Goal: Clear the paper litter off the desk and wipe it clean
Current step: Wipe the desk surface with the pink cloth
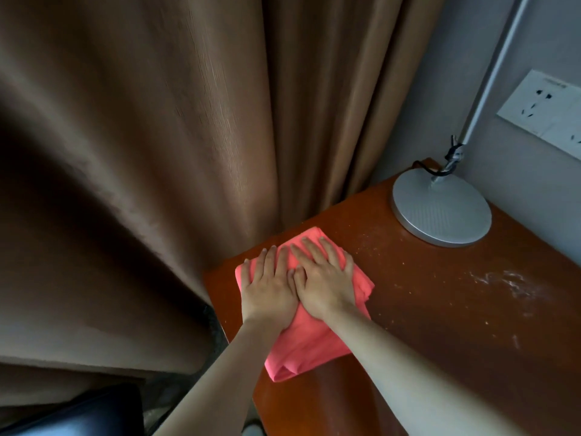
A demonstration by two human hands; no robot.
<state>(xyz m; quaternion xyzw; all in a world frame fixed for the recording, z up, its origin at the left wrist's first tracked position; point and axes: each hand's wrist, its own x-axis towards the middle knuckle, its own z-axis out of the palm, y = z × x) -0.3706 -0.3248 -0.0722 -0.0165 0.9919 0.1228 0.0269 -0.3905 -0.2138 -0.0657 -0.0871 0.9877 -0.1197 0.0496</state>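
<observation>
Pressing down side by side, both hands lie flat on a pink cloth [309, 338] at the near left corner of the orange-brown surface [440, 325]. The left hand [270, 287] rests with fingers spread and extended, palm against the fabric; the right hand [323, 278] lies just beside it, touching it at the thumb side, fingers likewise stretched forward. Neither hand is curled around anything: both are flattened open on the cloth, which is folded into a thick bundle that reaches back toward the person between the two forearms.

To the right of the cloth, the surface carries pale dust and whitish smears [506, 283], thickest near the right edge. At the far corner stands a round grey lamp base [440, 212] with a slanted pole [490, 77] rising from it, a black cord at its foot. Brown curtains [188, 136] hang just beside the surface on the left. A white wall socket panel [547, 111] sits on the wall at the right. No container shows anywhere in view.
</observation>
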